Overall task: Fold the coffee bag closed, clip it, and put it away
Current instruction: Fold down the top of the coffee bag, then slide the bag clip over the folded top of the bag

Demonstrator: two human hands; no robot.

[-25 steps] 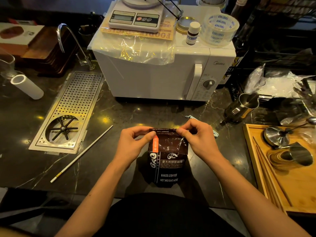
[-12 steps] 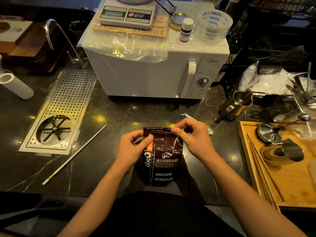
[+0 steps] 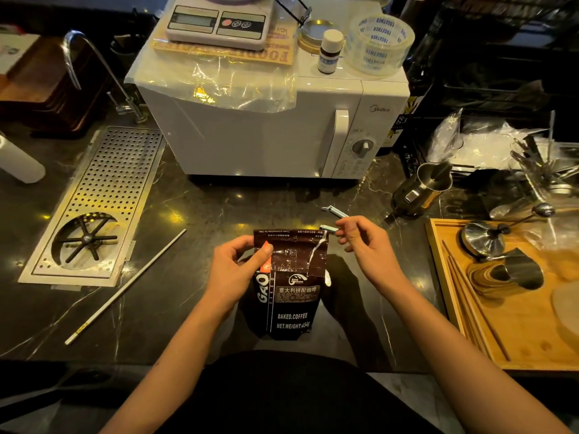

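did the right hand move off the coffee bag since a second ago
Yes. The right hand has left the coffee bag top and shifted right and away, toward the blue clip lying on the counter before the microwave. The left hand holds the bag.

Both bare forearms reach forward from the bottom edge and come closer together toward the hands. The left hand is curled, with the thumb pressed on the front of what it grips. The right hand is a little higher, fingers bent inward, pinching something small.
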